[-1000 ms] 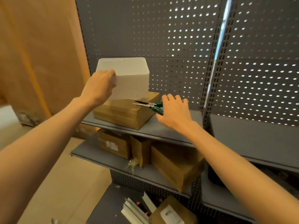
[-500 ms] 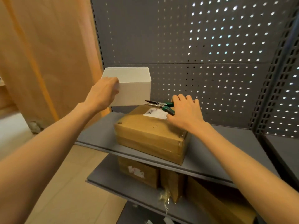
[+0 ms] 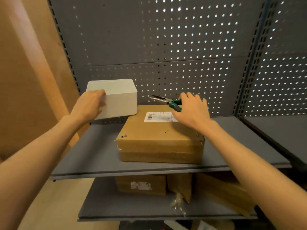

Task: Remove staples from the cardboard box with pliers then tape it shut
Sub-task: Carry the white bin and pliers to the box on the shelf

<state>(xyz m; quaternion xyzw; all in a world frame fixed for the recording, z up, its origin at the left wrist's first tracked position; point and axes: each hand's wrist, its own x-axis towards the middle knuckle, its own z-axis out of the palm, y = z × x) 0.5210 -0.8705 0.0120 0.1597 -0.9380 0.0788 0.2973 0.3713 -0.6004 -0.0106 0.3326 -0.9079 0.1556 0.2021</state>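
- The cardboard box (image 3: 159, 136) lies flat on the grey shelf (image 3: 93, 156), lid up, so its corner staples (image 3: 123, 136) face the person.
- Above the box's far edge, the right hand (image 3: 191, 110) grips the green-handled pliers (image 3: 167, 102), likely readying them for prying.
- Left of the box, the left hand (image 3: 89, 105) holds a white bin (image 3: 119, 98) by its near wall, probably to catch staples.

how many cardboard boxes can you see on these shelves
4. One labelled cardboard box on the upper shelf; three on the lower shelf: a box at left, a narrow one in the middle, a tilted one at right. More may be hidden.
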